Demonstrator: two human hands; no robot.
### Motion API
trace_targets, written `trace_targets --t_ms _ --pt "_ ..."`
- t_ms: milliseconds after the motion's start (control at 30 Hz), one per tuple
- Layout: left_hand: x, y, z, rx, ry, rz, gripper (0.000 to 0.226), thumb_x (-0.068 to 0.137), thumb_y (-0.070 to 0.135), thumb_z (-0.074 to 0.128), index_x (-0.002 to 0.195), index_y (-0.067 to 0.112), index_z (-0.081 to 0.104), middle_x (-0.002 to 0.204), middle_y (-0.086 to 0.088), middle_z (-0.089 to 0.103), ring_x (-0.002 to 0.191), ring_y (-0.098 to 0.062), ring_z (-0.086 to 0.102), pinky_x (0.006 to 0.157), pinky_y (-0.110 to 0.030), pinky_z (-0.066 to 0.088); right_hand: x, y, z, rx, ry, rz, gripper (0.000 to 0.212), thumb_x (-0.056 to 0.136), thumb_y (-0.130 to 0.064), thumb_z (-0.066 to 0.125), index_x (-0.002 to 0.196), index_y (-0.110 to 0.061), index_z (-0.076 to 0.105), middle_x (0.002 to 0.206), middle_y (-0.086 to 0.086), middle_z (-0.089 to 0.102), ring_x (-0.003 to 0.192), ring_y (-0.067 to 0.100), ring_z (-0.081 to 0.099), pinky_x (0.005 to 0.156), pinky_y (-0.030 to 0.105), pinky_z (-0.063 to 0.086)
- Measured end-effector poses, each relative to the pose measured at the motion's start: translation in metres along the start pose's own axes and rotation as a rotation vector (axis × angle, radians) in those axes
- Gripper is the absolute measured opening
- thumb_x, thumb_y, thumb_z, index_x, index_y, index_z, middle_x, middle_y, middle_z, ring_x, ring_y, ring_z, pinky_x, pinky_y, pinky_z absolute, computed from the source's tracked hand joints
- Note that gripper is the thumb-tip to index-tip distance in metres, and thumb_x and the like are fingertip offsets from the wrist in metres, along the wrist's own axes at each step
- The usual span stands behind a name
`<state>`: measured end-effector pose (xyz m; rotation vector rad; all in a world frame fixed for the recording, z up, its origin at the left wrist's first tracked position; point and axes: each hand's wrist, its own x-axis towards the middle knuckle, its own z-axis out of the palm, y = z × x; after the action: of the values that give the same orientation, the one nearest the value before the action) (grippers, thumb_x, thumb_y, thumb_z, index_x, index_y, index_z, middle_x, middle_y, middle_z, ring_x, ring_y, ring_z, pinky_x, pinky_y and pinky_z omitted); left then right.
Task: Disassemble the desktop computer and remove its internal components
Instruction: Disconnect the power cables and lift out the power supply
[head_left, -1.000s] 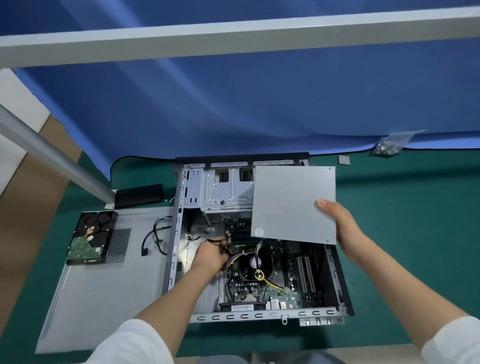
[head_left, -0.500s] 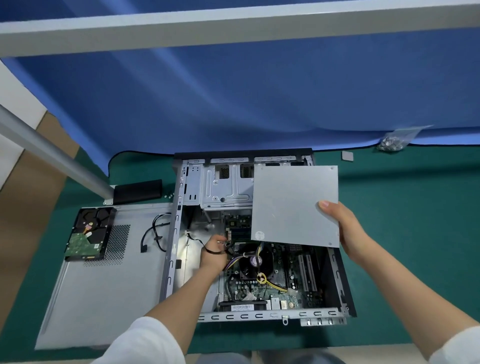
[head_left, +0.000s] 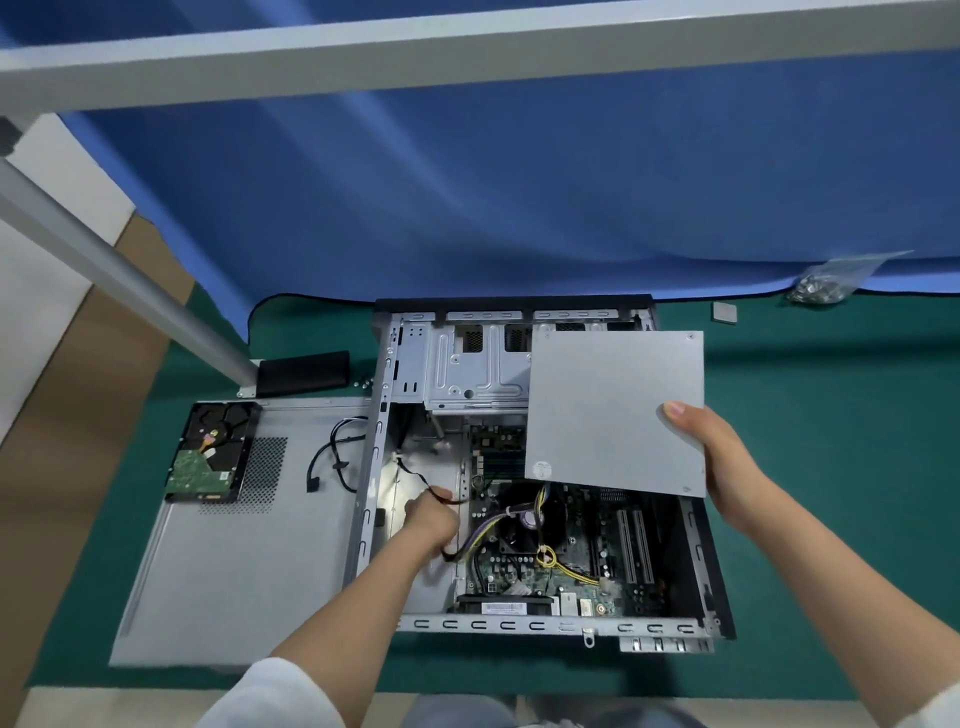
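A person is working over an open desktop computer case (head_left: 395, 441) that is lying on its side on a green mat (head_left: 831, 467). The right hand (head_left: 727, 467) is gripping the near right corner of a flat grey metal box (head_left: 613, 410), thumb on top and fingers curled underneath, and is holding it tilted above the far right part of the case. The left hand (head_left: 431, 519) is reaching down inside the case, its fingers closed around a thin black cable (head_left: 415, 475) that is running away from the hand toward the case's left wall. Just right of the left hand, the motherboard (head_left: 571, 566) is lying in the case floor, with yellow and black wires crossing it. To the left of the left hand, the removed grey side panel (head_left: 234, 571) is lying flat on the mat, with a hard drive (head_left: 210, 452) resting circuit side up on its far corner and a loose black cable (head_left: 332, 462) beside it. Well beyond the right hand, a clear bag of screws (head_left: 826, 283) is sitting at the mat's far edge.
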<state>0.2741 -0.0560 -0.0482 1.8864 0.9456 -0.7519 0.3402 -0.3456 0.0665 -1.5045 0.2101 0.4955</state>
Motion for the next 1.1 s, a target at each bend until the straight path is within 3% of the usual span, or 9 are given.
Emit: trace_targets --t_ms 133,200,333,400,533,633,800,933,1100 --pt "-0.012 -0.01 -0.017 0.48 0.005 0.095 0.037 0.09 0.001 0.042 0.125 0.011 0.05 0.131 -0.013 0.042 0.102 -0.024 0.055 0.086 -0.027 0.048 -0.002 -0.002 0.002 -0.001 0.013 -0.003 0.065 0.072 -0.049 0.062 0.121 -0.007 0.057 0.116 0.009 0.067 0.111 0.029 0.061 0.104 0.052 0.038" --pt "-0.019 -0.008 -0.023 0.545 -0.087 0.168 0.041 0.09 -0.001 0.04 0.128 0.01 0.049 0.129 -0.011 0.048 0.104 -0.024 0.056 0.079 -0.025 0.049 -0.003 -0.005 0.005 0.024 0.018 0.0 0.065 0.071 -0.048 0.062 0.12 -0.006 0.058 0.116 0.011 0.067 0.11 0.029 0.061 0.103 0.053 0.039" --pt "-0.04 0.001 -0.033 0.487 -0.211 0.243 0.036 0.09 -0.003 0.044 0.123 0.008 0.053 0.11 -0.01 0.057 0.086 -0.018 0.051 0.051 -0.014 0.037 -0.006 -0.007 0.013 0.144 0.012 -0.005 0.047 0.073 -0.044 0.063 0.109 -0.013 0.066 0.105 0.01 0.071 0.094 0.026 0.069 0.077 0.041 0.057" --pt "-0.05 0.008 -0.037 0.499 -0.246 0.26 0.029 0.091 0.004 0.049 0.118 0.009 0.057 0.106 -0.008 0.059 0.085 -0.018 0.05 0.062 -0.019 0.039 -0.008 -0.009 0.019 0.247 0.005 -0.007 0.039 0.073 -0.047 0.058 0.1 -0.021 0.069 0.096 0.005 0.073 0.081 0.02 0.07 0.058 0.031 0.056" --pt "-0.074 0.031 -0.057 0.457 -0.134 0.264 0.022 0.098 0.018 0.042 0.086 0.011 0.059 0.086 -0.004 0.058 0.067 -0.011 0.046 0.071 -0.027 0.041 -0.011 -0.023 0.032 0.317 -0.008 -0.049 0.028 0.075 -0.049 0.055 0.089 -0.032 0.073 0.093 -0.002 0.073 0.081 0.017 0.07 0.061 0.033 0.057" --pt "-0.098 0.055 -0.077 0.167 0.017 0.413 0.041 0.098 0.046 0.038 0.121 0.018 0.055 0.118 0.003 0.059 0.095 -0.01 0.055 0.088 -0.027 0.044 -0.013 -0.036 0.04 0.333 -0.057 -0.09 0.034 0.074 -0.049 0.058 0.096 -0.027 0.071 0.097 0.003 0.071 0.084 0.024 0.067 0.06 0.036 0.056" --pt "-0.143 0.095 -0.088 -0.45 -0.259 0.658 0.085 0.054 0.09 0.052 0.127 0.047 0.046 0.129 0.011 0.058 0.115 -0.007 0.058 0.098 -0.03 0.045 -0.016 -0.058 0.063 0.426 -0.097 -0.146 0.044 0.075 -0.045 0.057 0.111 -0.02 0.062 0.101 0.003 0.07 0.087 0.023 0.068 0.059 0.035 0.056" --pt "-0.161 0.118 -0.068 -0.788 -0.21 0.709 0.118 0.037 0.066 0.085 0.139 0.039 0.032 0.136 -0.003 0.052 0.108 -0.019 0.063 0.096 -0.044 0.05 -0.02 -0.076 0.088 0.46 -0.136 -0.219 0.039 0.078 -0.05 0.056 0.104 -0.025 0.068 0.101 0.005 0.07 0.088 0.023 0.068 0.061 0.034 0.055" --pt "-0.169 0.134 -0.054 -1.36 -0.168 0.632 0.099 0.056 0.03 0.085 0.139 0.038 0.032 0.116 0.002 0.068 0.1 -0.02 0.068 0.08 -0.04 0.056 -0.028 -0.084 0.106 0.383 -0.214 -0.238 0.05 0.073 -0.06 0.059 0.109 -0.025 0.065 0.099 0.003 0.069 0.079 0.02 0.067 0.049 0.029 0.05"
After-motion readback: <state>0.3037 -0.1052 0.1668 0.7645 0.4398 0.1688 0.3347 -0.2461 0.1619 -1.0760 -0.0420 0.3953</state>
